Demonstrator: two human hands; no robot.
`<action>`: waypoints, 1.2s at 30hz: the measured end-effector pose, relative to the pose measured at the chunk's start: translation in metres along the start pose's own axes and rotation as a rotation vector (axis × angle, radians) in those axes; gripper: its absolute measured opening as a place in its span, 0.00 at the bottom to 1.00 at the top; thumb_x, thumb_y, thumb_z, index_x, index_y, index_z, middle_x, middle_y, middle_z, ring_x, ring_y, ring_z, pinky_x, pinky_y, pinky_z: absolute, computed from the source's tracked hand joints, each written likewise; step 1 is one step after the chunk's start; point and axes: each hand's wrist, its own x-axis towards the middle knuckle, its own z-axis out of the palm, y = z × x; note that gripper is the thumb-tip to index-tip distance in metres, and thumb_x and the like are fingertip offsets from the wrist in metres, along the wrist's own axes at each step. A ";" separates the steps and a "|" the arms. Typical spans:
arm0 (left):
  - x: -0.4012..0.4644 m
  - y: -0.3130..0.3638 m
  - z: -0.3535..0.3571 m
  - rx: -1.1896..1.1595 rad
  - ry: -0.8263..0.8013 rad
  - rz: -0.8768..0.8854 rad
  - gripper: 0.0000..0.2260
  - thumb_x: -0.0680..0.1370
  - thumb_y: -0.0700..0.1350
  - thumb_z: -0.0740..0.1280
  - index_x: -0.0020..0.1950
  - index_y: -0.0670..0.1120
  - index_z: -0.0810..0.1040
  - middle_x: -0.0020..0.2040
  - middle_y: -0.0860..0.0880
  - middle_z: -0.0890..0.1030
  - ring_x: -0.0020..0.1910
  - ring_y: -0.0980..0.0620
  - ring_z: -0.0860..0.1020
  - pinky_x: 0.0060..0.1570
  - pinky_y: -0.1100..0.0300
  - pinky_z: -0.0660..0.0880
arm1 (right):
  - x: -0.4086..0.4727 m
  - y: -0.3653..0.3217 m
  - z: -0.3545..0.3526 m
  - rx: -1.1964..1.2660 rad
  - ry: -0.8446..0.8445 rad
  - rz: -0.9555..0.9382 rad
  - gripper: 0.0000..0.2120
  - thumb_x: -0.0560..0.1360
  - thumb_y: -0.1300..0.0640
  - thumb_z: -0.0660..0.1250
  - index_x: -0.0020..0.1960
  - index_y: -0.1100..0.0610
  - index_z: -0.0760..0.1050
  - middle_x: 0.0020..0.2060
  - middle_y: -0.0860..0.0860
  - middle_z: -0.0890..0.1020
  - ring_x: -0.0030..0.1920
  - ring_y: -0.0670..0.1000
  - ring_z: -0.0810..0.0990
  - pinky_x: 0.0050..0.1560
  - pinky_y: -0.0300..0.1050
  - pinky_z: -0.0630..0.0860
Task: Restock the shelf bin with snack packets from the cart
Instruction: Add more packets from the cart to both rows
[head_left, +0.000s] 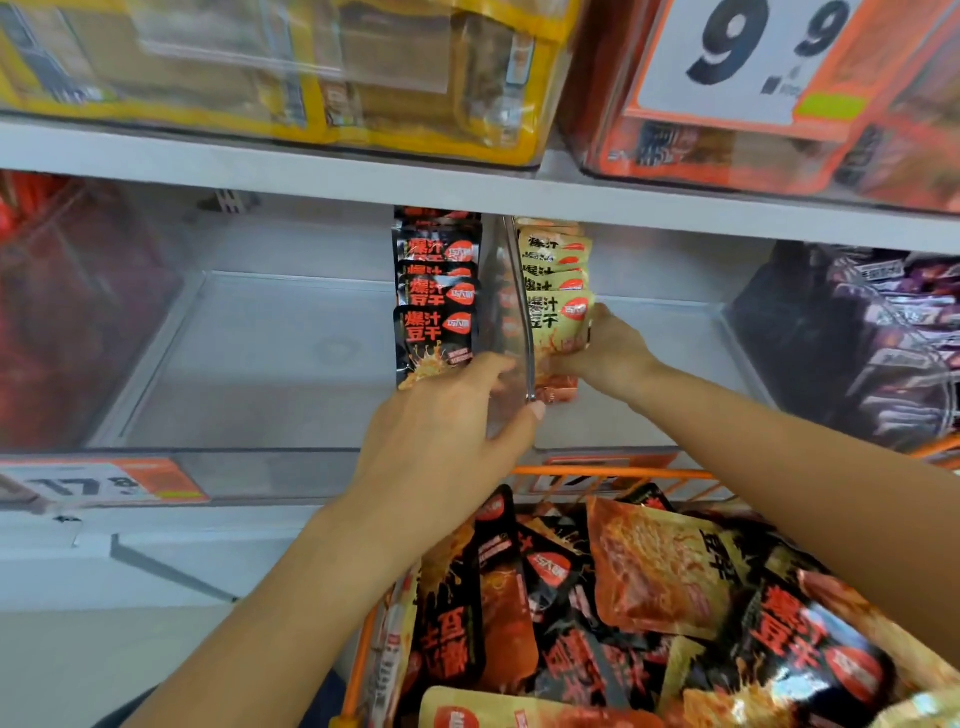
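Yellow packets (558, 322) gripped by right hand (610, 353), fingers hidden; left hand (441, 441) fingers spread on bin divider (511, 332).

Black pkts (435, 306) stacked in left bin (249, 364), yellow pkts (556, 291) right bin (670, 343)
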 end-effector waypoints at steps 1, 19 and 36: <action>0.001 0.000 0.000 -0.001 -0.016 -0.002 0.22 0.76 0.61 0.62 0.69 0.56 0.69 0.58 0.59 0.79 0.53 0.56 0.79 0.50 0.55 0.77 | -0.001 0.000 -0.002 0.007 -0.039 -0.001 0.26 0.69 0.56 0.75 0.64 0.57 0.70 0.58 0.53 0.79 0.61 0.55 0.76 0.59 0.45 0.71; -0.017 0.023 -0.007 0.096 0.127 0.065 0.21 0.78 0.55 0.61 0.71 0.54 0.67 0.64 0.51 0.75 0.56 0.46 0.78 0.46 0.52 0.75 | -0.195 0.012 -0.114 -0.690 -0.627 -0.163 0.21 0.72 0.48 0.72 0.47 0.67 0.76 0.42 0.63 0.80 0.35 0.53 0.74 0.31 0.36 0.67; 0.000 -0.031 -0.055 -0.804 0.118 -0.344 0.07 0.74 0.46 0.71 0.37 0.46 0.78 0.30 0.53 0.80 0.31 0.57 0.76 0.36 0.63 0.71 | -0.143 -0.034 -0.036 0.280 0.039 -0.156 0.23 0.77 0.50 0.65 0.70 0.52 0.66 0.58 0.53 0.77 0.59 0.53 0.76 0.57 0.46 0.73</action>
